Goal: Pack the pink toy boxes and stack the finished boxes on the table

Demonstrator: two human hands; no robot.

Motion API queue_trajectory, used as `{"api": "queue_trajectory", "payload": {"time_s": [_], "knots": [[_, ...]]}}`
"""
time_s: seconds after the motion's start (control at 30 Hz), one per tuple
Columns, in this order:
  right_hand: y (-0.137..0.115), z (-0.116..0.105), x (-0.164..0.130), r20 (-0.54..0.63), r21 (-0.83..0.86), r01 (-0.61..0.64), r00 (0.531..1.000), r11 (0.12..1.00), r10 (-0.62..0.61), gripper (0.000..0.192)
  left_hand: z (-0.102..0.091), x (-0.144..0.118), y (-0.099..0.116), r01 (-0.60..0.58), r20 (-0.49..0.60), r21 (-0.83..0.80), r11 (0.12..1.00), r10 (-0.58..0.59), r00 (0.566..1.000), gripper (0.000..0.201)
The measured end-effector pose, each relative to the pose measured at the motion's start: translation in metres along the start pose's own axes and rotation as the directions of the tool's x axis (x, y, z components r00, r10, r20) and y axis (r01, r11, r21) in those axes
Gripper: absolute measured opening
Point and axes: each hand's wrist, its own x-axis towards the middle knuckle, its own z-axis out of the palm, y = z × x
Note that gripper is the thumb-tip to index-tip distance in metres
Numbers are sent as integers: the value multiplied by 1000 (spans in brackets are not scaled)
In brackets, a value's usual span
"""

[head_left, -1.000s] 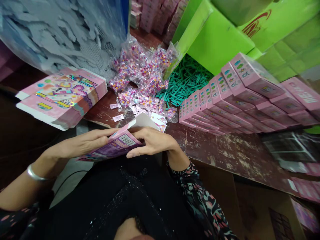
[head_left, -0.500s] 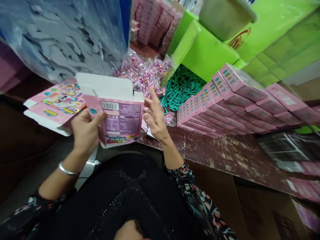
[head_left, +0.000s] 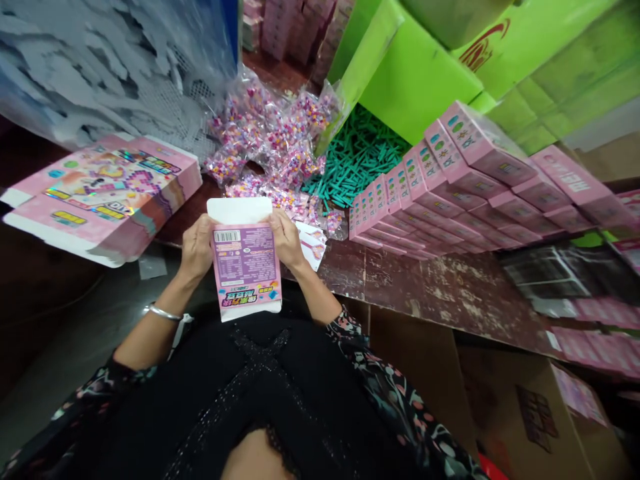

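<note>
Along the far right, big green cartons [head_left: 425, 80] stacked and leaning over the worktop [head_left: 440, 293], a worn dark red-brown surface with chipped paint. Below its near edge, at lower right, a brown cardboard carton [head_left: 525, 413]. At the far left corner, a clear bag of grey-white cut sheets [head_left: 110, 67] rising above everything else there. On the right half of the worktop, rows of closed pink boxes [head_left: 450, 193] standing packed side by side, running back toward the right edge. At the left edge, a thick stack of flat pink box blanks [head_left: 100, 197], printed side up, overhanging the worktop. Between the green cartons and the pink rows, a heap of teal sticks [head_left: 360, 160]. Just left of that, toward the far middle, a pile of small clear bags of pink and purple beads [head_left: 270, 133], spilling toward the near edge.

At the near edge, held upright above the lap, one pink box [head_left: 245, 270], barcode side facing up, white top flap [head_left: 237, 210] raised open. Left hand [head_left: 197, 247] clamped on its left side, fingers wrapped behind, thumb on the front edge. Right hand [head_left: 286, 240] clamped on the right side near the top corner. On the left wrist, a thin silver bangle [head_left: 163, 312].
</note>
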Motion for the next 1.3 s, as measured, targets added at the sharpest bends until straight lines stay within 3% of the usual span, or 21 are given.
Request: {"api": "queue_trajectory", "payload": {"time_s": [0.13,0.23,0.3,0.47,0.6,0.67,0.83,0.97,1.07,1.17,1.3], "knots": [[10,10,-4,-75,76,-74,994,994,80,64,8,-10,-7,24,-68,-8,1000,-25,997,68],[13,13,-9,-141,243,-93,982,966,130,76,12,-16,-5,28,-144,-54,998,-36,989,72],[11,8,-11,-118,284,-82,986,955,119,82,10,-15,2,59,-110,-120,991,-72,991,76],[-11,-28,-8,186,171,-97,980,981,65,73,-11,2,33,188,177,-106,976,-168,970,67],[-30,-56,-6,451,56,-39,892,998,10,63,-20,7,61,150,345,41,988,-155,926,37],[-36,-64,-4,497,35,-15,868,999,-4,60,-17,1,70,107,305,81,991,-127,944,30],[-39,-66,2,493,21,-19,870,1000,7,64,-1,-8,74,95,138,48,994,-101,985,22],[-37,-65,2,494,45,-3,869,999,-19,68,-1,-4,67,74,122,44,996,-79,989,26],[-34,-66,-5,521,55,30,852,998,-55,69,-14,-2,65,58,288,73,996,-77,955,36],[-30,-66,-16,548,-8,91,833,996,-72,68,-30,-3,63,-14,481,70,997,-22,876,45],[-30,-61,-27,532,-123,139,845,983,-53,63,-44,-8,63,1,587,88,996,-53,808,53]]}}
